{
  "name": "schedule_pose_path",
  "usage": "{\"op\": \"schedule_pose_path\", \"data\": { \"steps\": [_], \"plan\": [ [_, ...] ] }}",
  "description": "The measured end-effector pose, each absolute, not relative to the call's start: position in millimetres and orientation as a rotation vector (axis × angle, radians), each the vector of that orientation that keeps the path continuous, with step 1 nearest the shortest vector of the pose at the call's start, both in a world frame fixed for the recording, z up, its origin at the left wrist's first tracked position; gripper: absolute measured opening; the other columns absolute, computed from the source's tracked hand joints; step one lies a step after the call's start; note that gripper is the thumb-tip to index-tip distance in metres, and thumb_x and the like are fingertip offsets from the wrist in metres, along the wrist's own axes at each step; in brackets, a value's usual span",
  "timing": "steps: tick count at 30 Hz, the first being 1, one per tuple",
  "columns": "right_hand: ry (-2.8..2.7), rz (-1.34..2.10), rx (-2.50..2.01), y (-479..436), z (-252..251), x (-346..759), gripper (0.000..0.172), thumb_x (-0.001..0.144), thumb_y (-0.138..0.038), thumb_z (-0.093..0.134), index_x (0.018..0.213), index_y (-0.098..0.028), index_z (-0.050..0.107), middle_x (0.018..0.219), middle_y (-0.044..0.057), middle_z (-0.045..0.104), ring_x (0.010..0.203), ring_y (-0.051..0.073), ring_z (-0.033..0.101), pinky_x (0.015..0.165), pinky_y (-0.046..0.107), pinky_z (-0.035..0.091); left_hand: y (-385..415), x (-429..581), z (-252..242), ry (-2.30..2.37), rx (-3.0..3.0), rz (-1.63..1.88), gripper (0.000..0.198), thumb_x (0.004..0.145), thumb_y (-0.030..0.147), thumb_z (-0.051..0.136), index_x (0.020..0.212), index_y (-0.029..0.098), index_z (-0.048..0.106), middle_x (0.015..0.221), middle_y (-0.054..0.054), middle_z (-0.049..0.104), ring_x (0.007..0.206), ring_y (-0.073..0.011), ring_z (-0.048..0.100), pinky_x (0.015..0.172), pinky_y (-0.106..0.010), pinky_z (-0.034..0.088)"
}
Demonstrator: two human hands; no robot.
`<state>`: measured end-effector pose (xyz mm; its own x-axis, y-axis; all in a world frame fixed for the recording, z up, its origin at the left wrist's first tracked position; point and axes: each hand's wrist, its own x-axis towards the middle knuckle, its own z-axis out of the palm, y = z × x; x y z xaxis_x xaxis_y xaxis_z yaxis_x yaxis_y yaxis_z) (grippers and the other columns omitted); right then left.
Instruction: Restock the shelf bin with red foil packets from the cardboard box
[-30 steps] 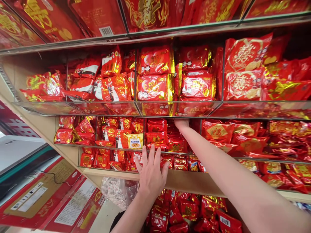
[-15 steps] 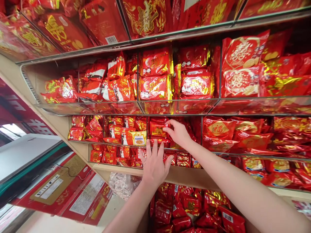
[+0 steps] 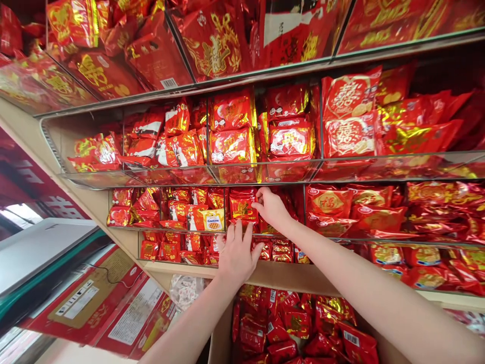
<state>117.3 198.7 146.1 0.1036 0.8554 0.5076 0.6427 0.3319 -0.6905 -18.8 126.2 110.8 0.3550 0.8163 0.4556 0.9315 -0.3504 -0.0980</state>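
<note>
My right hand (image 3: pixel 271 207) reaches into a middle shelf compartment and pinches a red and gold snack packet (image 3: pixel 242 208) standing at the front of a stack. Below it my left hand (image 3: pixel 237 253) lies with fingers spread against the clear front lip of the lower shelf (image 3: pixel 265 270), touching small red packets there. A yellow cookies packet (image 3: pixel 212 220) sits just left of both hands.
Glass-fronted shelves hold rows of red foil packets above (image 3: pixel 233 144) and to the right (image 3: pixel 352 207). An open box of red packets (image 3: pixel 299 323) stands beneath my arms. Flat red cartons (image 3: pixel 94 303) lie at lower left beside a white freezer top (image 3: pixel 38 247).
My right hand came out from deep in the compartment and moved left onto the front packet. The left hand stayed on the lower shelf. The view tilted upward and shifted a little.
</note>
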Motion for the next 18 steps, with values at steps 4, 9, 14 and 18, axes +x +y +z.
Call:
{"op": "schedule_pose_path", "data": {
  "steps": [4,9,14,18],
  "plan": [
    [-1.606,0.279,-1.387,194.6,142.0,118.1,0.026,0.068,-0.017,0.059,0.091,-0.020,0.046,0.066,-0.003,0.054,0.059,0.014,0.053,0.061,0.027,0.041,131.0,-20.6,114.5,-1.495,-2.296,-0.410,0.051,0.084,0.049,0.028,0.121,0.018,0.043,0.129,-0.015,0.043,0.112,-0.0282,0.039,0.093,-0.055,0.023],
    [-1.610,0.268,-1.389,183.6,135.1,120.3,0.031,0.071,-0.021,0.058,0.098,-0.019,0.043,0.078,0.000,0.058,0.066,0.014,0.055,0.064,0.028,0.042,131.4,-22.0,118.1,-1.464,-2.287,-0.416,0.048,0.083,0.048,0.029,0.117,0.019,0.048,0.123,-0.014,0.047,0.109,-0.0277,0.042,0.096,-0.057,0.017],
    [-1.628,0.214,-1.426,174.4,127.8,113.7,0.017,0.073,-0.020,0.055,0.088,-0.020,0.046,0.072,0.001,0.060,0.074,0.018,0.054,0.066,0.030,0.040,128.2,-21.2,114.3,-1.457,-2.245,-0.440,0.047,0.083,0.046,0.032,0.117,0.018,0.047,0.124,-0.015,0.045,0.111,-0.0285,0.041,0.097,-0.056,0.017],
    [-1.624,0.200,-1.478,178.7,125.3,106.3,0.012,0.074,-0.016,0.052,0.083,-0.021,0.047,0.071,0.001,0.061,0.073,0.017,0.054,0.065,0.029,0.040,133.2,-23.3,115.8,-1.422,-2.266,-0.426,0.049,0.083,0.048,0.030,0.118,0.018,0.046,0.123,-0.016,0.045,0.113,-0.0286,0.041,0.098,-0.056,0.015]
  ]
}}
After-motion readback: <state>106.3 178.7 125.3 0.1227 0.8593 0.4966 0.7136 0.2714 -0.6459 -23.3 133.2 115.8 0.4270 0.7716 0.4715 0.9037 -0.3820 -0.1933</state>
